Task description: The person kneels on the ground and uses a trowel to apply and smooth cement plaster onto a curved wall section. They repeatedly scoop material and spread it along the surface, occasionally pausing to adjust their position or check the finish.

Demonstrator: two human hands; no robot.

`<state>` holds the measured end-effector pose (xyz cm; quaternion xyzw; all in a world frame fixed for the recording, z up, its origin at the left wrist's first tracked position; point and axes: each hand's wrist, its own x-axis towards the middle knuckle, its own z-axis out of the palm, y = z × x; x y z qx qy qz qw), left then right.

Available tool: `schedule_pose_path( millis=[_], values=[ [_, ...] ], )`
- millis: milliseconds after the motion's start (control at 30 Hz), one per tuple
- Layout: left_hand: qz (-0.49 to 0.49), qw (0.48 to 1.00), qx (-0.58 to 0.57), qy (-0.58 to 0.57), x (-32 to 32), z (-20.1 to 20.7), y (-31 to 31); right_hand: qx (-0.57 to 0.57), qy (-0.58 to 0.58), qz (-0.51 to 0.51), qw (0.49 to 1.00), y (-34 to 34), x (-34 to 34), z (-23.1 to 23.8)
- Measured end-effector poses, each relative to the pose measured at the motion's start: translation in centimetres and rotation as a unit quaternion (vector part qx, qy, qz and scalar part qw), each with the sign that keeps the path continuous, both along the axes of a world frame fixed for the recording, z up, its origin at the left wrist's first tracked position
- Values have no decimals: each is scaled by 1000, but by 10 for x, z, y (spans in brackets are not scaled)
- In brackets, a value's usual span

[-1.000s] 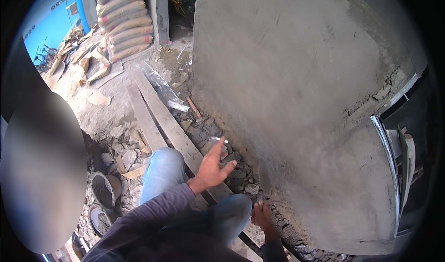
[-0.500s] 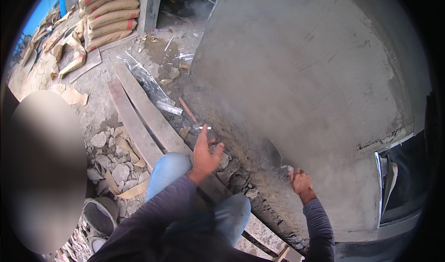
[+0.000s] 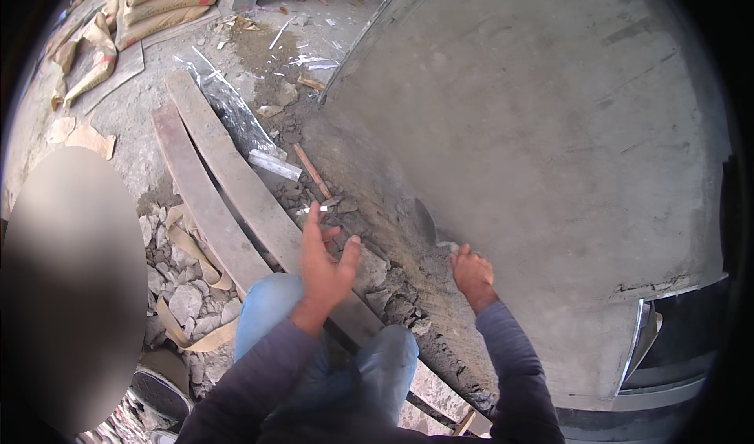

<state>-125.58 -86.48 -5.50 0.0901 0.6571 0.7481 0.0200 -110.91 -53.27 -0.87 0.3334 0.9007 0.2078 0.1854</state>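
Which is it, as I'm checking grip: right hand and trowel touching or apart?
Touching: the head view shows the right hand gripping the trowel by its handle.

Dusty grey floor (image 3: 173,49), broken rubble (image 3: 187,302); grey wall (image 3: 542,145), dark opening (image 3: 683,334).

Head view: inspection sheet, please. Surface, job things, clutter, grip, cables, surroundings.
Surface: grey plastered wall mostly smooth, ragged by the lower-right opening.
Job things: trowel near the wall's foot, contact unclear; bucket lower left.
Clutter: rubble, clear plastic sheet, brown stick.
Grip: right hand holds the trowel; left hand has a small white stick, possibly a cigarette, between its fingers.
Cables: nothing seen.
Surroundings: two planks; stacked paper sacks upper left.
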Motion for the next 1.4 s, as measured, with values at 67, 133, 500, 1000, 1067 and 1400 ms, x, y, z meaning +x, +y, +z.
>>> schedule_pose_path(
  millis=[67, 133, 500, 1000, 1067, 1400],
  values=[
    [18, 1000, 16, -13, -7, -7, -13, 27, -15, 6, 999, -1, 37, 31],
    [31, 997, 63, -18, -11, -13, -27, 56, -29, -3, 998, -6, 61, 48],
    [43, 994, 92, -33, -19, -15, -54, 1, 95, 6, 995, -27, -154, -135],
    [-12, 979, 194, -60, 8, -19, -109, -45, 206, -13, 977, -52, -178, -170],
    [-20, 980, 192, -52, 16, -14, -112, -65, 172, -33, 982, -50, -187, -176],
    [-388, 709, 588, -36, 23, 78, -178, -135, 144, -48, 979, -87, -5, -94]
  ],
)
